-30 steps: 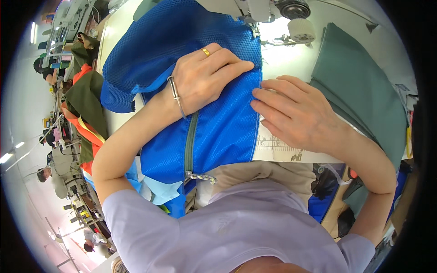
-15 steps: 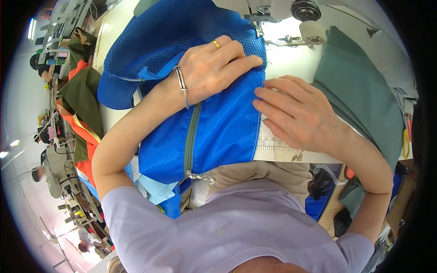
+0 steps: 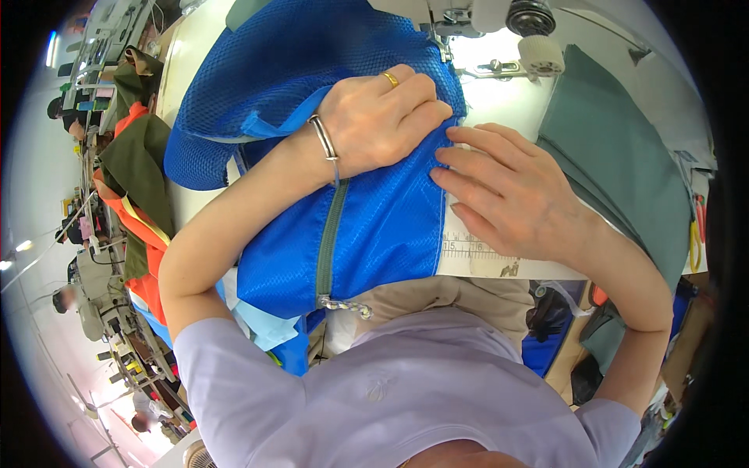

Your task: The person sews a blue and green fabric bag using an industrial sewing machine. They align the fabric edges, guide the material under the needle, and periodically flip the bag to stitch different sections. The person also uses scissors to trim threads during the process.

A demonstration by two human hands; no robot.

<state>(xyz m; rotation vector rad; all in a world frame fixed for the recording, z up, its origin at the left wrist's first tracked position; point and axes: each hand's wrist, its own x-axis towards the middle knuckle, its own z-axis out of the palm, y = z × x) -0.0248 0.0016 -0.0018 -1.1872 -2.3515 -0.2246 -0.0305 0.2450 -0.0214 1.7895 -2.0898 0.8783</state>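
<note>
Blue fabric (image 3: 390, 234), partly mesh, with a grey-green zipper (image 3: 331, 234), lies on the table, its top edge under the presser foot (image 3: 443, 50) of a sewing machine. My left hand (image 3: 386, 121), wearing a ring and a bracelet, is closed over the fabric just below the foot, its fingers curled at the edge; the thumb is hidden. Beside the seam edge, my right hand (image 3: 519, 191) rests with its fingers stretched out and a little apart, fingertips touching the blue fabric. A braided cord (image 3: 349, 307) hangs from the zipper's near end.
Folded grey-green fabric (image 3: 616, 164) lies on the right side of the table, near yellow-handled scissors (image 3: 695, 246). A printed ruler scale (image 3: 476, 246) runs along the front edge. Olive and orange fabric (image 3: 140, 179) hangs at the left. Other people and machines are farther left.
My left hand has shifted slightly right, its index finger drawn in more. The fabric's upper edge has moved a little right and bunched near the foot. My right hand has barely moved.
</note>
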